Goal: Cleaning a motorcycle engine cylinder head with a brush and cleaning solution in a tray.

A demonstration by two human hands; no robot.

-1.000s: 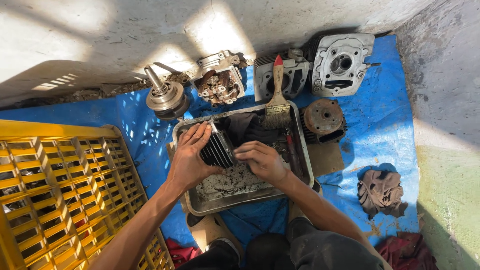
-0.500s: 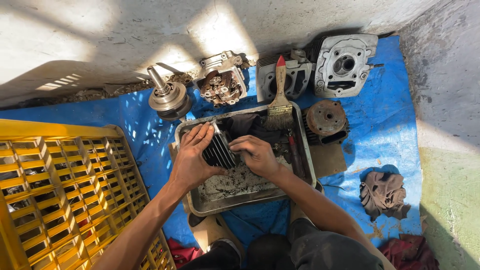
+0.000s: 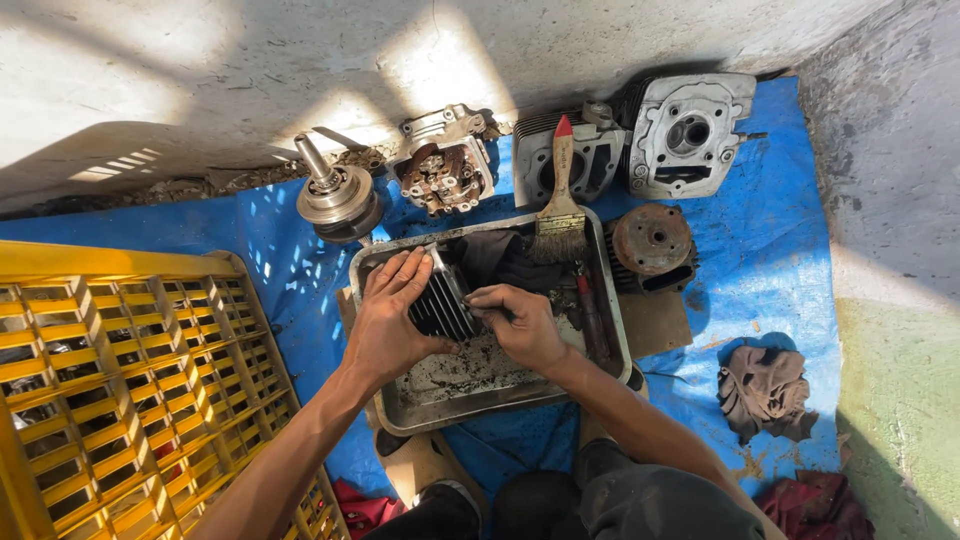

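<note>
Cleaning looks mid-way: the left hand [image 3: 385,320], fingers pressed together, steadies the finned cylinder [image 3: 440,305] in the tray [image 3: 400,400], while the right hand [image 3: 520,325], at its 3 o'clock, pinches something small against the fins; next probably needs steady scraping.

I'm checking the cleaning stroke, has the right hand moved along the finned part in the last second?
Yes. The right hand has slid a little leftward across the finned part, toward the left hand, judged against the metal tray.
</note>
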